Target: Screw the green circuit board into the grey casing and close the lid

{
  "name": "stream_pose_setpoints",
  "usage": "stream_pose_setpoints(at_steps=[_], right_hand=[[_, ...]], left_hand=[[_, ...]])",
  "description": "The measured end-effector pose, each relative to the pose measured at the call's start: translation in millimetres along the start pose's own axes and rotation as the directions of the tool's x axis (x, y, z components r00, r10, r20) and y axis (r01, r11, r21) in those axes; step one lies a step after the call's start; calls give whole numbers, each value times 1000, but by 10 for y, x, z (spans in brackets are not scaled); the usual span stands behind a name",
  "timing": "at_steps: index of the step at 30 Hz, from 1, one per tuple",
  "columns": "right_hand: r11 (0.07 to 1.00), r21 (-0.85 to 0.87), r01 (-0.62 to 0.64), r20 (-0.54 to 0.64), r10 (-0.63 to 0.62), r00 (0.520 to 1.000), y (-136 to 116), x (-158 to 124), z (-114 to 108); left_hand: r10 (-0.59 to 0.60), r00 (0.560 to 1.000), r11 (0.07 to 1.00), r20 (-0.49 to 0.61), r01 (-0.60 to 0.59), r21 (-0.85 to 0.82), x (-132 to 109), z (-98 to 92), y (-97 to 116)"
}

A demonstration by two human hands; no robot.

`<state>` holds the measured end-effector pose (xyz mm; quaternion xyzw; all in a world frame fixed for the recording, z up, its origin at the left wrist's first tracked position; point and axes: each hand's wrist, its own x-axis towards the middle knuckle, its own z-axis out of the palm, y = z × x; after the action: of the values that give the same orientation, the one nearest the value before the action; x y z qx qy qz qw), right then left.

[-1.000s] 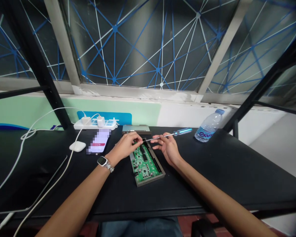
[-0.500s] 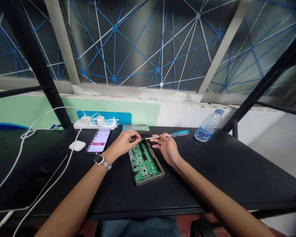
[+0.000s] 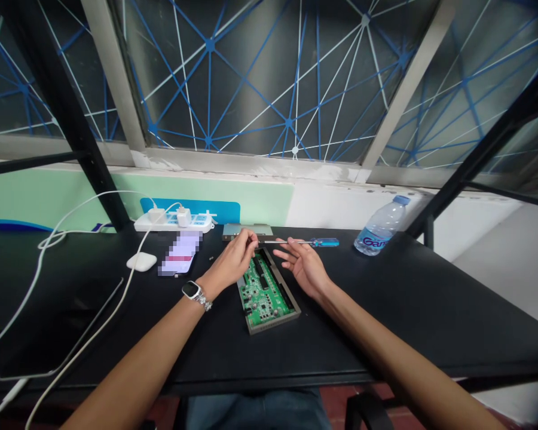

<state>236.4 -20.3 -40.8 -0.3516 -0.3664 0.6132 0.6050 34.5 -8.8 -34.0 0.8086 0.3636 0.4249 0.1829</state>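
A green circuit board [image 3: 263,291] lies in an open grey metal case [image 3: 272,321] in the middle of the black table. My left hand [image 3: 233,261] is over the board's far left corner, its fingertips pinched together. I cannot tell if they hold anything small. My right hand [image 3: 302,269] is open and empty, just right of the case. Beyond both hands, a blue-handled screwdriver [image 3: 325,242] runs level, its thin shaft reaching towards my left fingertips. A wristwatch [image 3: 196,293] circles my left wrist.
A flat metal cover [image 3: 246,232] lies behind the screwdriver. To the left are a pixelated phone [image 3: 179,254], a white earbud case [image 3: 141,261], a power strip [image 3: 173,222] and white cables [image 3: 85,298]. A water bottle [image 3: 381,230] stands at the back right, near a black frame post [image 3: 448,197].
The screwdriver's tip has swung away from the board, leaving the tool level and clear of my right fingers. My left hand has drawn slightly back, and my right hand has opened a little.
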Motion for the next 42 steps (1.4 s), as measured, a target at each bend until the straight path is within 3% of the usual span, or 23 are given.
stream_pose_setpoints(at_steps=[4,8,13,18,23,30,39,42], right_hand=[[999,32,6,-58,-4,998,13,23,1],[997,14,79,-136,-76,988,-37,69,-74],[992,-53,113,-128,-119,985,-77,66,-101],[984,-113,139,-77,-148,986,5,16,1],[971,-186,151,-46,-162,986,46,-9,40],[963,-209,171,-22,-179,984,40,-24,40],[948,-236,212,30,-211,977,90,8,10],[941,-261,213,44,-209,977,87,2,15]], left_hand=[[22,1000,1000,-12,-22,-4,35,-81,-19],[-13,998,993,-64,20,114,76,-397,-175],[-191,978,906,81,144,399,13,-692,-563],[-383,914,850,134,292,439,-59,-678,-770],[-455,874,837,173,352,419,-71,-642,-777],[-502,852,832,147,430,352,-64,-628,-696],[-544,816,829,194,488,272,-45,-656,-635],[-512,843,840,168,450,303,-27,-622,-557]])
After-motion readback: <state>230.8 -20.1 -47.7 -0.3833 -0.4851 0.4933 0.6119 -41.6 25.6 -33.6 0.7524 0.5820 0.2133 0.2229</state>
